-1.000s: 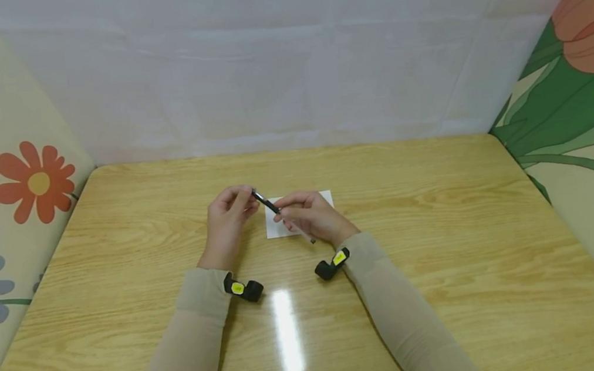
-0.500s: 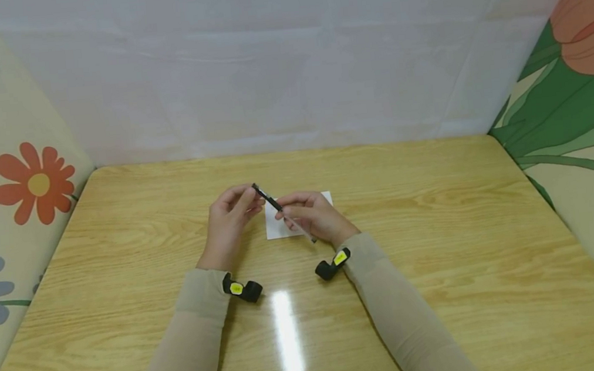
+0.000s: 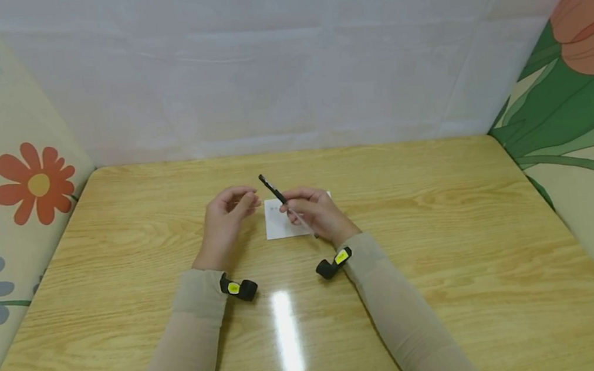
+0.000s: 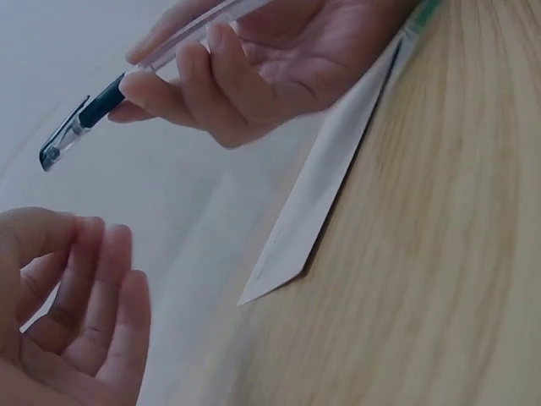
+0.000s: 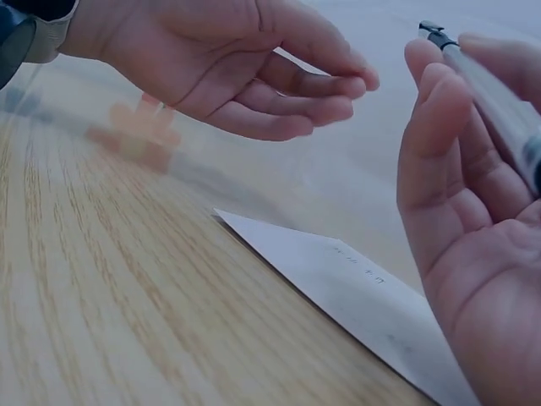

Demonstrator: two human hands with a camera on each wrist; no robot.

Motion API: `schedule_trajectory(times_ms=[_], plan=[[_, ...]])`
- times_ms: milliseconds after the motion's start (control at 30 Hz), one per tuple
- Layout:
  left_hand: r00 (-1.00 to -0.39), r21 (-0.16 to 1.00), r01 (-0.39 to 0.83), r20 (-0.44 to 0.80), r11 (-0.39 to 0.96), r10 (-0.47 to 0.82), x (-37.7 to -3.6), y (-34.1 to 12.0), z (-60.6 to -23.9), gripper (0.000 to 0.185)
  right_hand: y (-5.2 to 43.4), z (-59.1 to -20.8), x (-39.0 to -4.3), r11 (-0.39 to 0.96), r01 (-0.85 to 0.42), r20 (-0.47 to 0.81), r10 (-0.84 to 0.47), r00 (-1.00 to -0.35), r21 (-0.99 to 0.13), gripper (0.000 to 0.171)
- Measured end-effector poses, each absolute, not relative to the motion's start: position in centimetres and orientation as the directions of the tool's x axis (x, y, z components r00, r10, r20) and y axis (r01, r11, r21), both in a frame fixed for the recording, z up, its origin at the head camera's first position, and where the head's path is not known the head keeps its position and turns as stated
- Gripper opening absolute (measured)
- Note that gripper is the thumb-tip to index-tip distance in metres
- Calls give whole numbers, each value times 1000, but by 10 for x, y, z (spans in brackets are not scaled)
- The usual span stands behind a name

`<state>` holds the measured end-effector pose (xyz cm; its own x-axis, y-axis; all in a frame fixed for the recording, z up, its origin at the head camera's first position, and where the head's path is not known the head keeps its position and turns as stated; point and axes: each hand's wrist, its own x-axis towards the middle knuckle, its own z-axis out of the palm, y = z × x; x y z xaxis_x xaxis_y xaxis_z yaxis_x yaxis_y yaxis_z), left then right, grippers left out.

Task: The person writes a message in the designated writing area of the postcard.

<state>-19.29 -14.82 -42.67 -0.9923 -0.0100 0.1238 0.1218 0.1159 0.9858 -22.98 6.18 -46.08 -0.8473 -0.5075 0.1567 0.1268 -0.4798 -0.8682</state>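
My right hand [image 3: 320, 213] pinches a slim gel pen [image 3: 273, 189] between thumb and fingers, tilted with its dark end pointing up and to the left. In the left wrist view the pen [image 4: 103, 101] has a clear barrel, a black grip and a clear cap with a dark clip over its end. My left hand [image 3: 225, 212] is apart from the pen, just left of it, fingers loosely bent around nothing. Beneath both hands lies a small white sheet of paper [image 3: 282, 228]; the right hand hides part of it. Small handwritten marks show on the paper [image 5: 338, 271] in the right wrist view.
The wooden table [image 3: 438, 226] spreads out on all sides of the paper. A white cloth [image 3: 286, 62] hangs behind its far edge, and flower-patterned panels stand at left and right. Black wrist cameras are strapped over both sleeves.
The left hand has let go of the pen's capped end and drawn back slightly left. The right hand has lifted the pen up and to the right, uncovering marks on the paper.
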Motion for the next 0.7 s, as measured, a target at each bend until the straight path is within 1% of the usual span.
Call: schedule_trajectory(times_ms=[133,300,433,600,700], plan=[[-985,923,174,168,344,47,-193,-153,-425,33,63,-459,-230,-493,123,155,-485,-860,-861,41],[-982,833,184,138,522,126,-193,-156,-421,33,65,-458,-230,-534,123,166,-462,-871,-836,44],[-973,754,198,74,626,218,-193,-157,-420,40,65,-456,-229,-566,127,176,-450,-875,-814,46],[-937,658,280,30,699,347,-193,-154,-421,51,65,-455,-228,-583,117,189,-437,-879,-804,47],[-926,593,296,-13,749,377,-191,-151,-421,58,64,-455,-228,-588,112,191,-429,-883,-801,47]])
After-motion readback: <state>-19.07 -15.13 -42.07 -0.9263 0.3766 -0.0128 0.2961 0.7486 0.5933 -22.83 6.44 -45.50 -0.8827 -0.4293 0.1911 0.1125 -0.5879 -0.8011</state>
